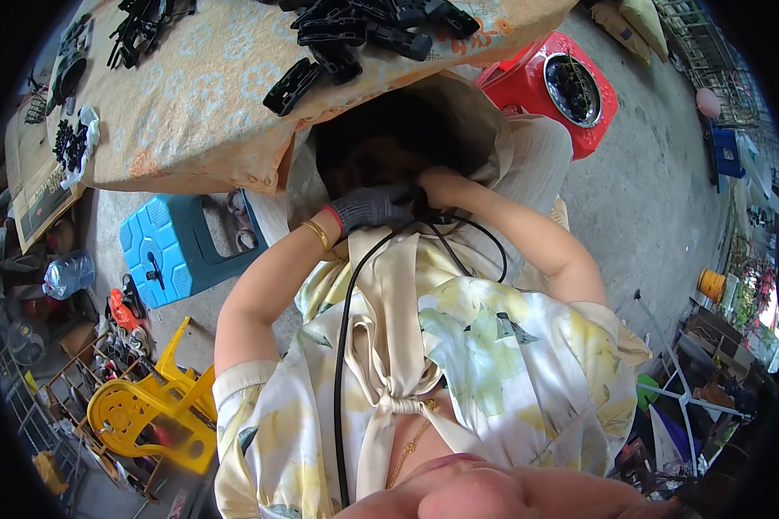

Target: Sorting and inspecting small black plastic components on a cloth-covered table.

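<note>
My left hand (374, 208), in a grey knit glove with a red cuff edge, is closed at the mouth of a pale cloth sack (485, 112) across my lap. Close beside it, my bare right hand (441, 188) is curled with its fingers pinched together. Something small and dark shows between the two hands, too shadowed to name. The sack's inside is dark, so what lies in it is hard to make out. A black cable (344, 363) runs down my front from near the hands.
Black plastic pieces (337, 30) lie on a flowered tablecloth (208, 95) ahead. A blue step stool (160, 251) stands at left, near a yellow plastic chair (156, 406). A red container (571, 86) with a round opening stands at the right.
</note>
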`<state>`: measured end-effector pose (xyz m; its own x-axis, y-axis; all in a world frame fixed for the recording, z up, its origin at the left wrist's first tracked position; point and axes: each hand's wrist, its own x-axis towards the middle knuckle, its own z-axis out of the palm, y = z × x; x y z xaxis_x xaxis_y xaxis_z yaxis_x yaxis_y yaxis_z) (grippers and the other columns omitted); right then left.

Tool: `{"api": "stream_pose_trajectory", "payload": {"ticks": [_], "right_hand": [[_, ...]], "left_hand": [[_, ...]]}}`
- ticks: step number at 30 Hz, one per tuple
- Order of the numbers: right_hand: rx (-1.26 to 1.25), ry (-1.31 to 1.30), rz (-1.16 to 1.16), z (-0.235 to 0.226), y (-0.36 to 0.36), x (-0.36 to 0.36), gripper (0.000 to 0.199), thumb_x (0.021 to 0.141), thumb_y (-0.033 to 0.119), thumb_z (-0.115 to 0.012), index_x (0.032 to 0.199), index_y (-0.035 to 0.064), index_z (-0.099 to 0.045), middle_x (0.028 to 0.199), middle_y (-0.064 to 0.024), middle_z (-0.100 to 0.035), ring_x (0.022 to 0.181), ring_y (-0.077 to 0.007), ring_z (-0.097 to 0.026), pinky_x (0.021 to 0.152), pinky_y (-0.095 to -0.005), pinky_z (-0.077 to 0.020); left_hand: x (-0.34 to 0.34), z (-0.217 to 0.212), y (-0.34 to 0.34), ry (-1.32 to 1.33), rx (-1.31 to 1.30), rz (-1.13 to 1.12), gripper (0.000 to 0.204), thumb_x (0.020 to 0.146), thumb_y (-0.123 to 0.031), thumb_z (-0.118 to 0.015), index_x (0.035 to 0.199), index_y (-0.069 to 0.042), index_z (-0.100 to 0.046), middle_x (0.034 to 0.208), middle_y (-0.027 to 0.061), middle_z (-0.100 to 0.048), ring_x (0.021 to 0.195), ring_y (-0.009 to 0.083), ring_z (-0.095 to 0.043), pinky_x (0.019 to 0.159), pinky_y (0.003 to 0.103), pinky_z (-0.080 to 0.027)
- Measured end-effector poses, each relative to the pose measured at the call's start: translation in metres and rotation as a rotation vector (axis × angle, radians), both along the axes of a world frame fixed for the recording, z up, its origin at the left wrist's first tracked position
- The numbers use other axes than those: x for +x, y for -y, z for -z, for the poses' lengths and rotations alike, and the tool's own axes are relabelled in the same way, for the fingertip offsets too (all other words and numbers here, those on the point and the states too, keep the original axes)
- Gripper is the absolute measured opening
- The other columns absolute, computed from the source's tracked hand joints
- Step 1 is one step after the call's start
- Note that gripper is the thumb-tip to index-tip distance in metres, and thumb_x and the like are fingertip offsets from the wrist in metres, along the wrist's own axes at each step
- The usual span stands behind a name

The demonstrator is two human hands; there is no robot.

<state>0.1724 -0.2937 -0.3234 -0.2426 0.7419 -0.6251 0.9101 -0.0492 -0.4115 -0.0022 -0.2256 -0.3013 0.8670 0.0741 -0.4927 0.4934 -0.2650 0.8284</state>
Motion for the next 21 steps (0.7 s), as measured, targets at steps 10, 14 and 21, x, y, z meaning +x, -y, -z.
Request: {"api": "stream_pose_trajectory", "payload": {"ticks": [10, 14, 21], "right_hand": [[-0.221, -0.527, 0.729, 0.017, 0.007, 0.006, 0.026, 0.072, 0.003, -0.054, 0.097, 0.0064, -0.058, 0.075, -0.0088, -0.059, 0.053, -0.0123, -0.055, 0.049, -0.0282, -0.0454], [-0.189, -0.556, 0.801, 0.019, 0.018, 0.001, 0.026, 0.071, 0.002, -0.054, 0.097, 0.0068, -0.058, 0.077, -0.0066, -0.057, 0.054, -0.0127, -0.054, 0.048, -0.0273, -0.0440], [-0.649, -0.839, 0.840, -0.002, 0.019, 0.007, 0.024, 0.072, 0.013, -0.056, 0.095, 0.0103, -0.060, 0.076, -0.0031, -0.059, 0.063, -0.0125, -0.055, 0.055, -0.0247, -0.0425]], "left_hand": [[-0.001, 0.009, -0.005, -0.089, 0.000, -0.168, 0.039, 0.088, -0.031, -0.047, 0.121, -0.010, -0.048, 0.104, 0.0114, -0.058, 0.088, 0.0167, -0.056, 0.081, 0.028, -0.043], [-0.009, 0.050, 0.004, 0.412, 0.215, -0.043, 0.025, 0.088, -0.026, -0.050, 0.103, -0.009, -0.059, 0.090, 0.0070, -0.062, 0.072, 0.0137, -0.055, 0.067, 0.026, -0.044], [-0.023, 0.058, 0.006, 0.270, -0.201, -0.061, 0.027, 0.088, -0.030, -0.049, 0.104, -0.010, -0.058, 0.087, 0.0110, -0.062, 0.073, 0.0191, -0.058, 0.068, 0.029, -0.045]]}}
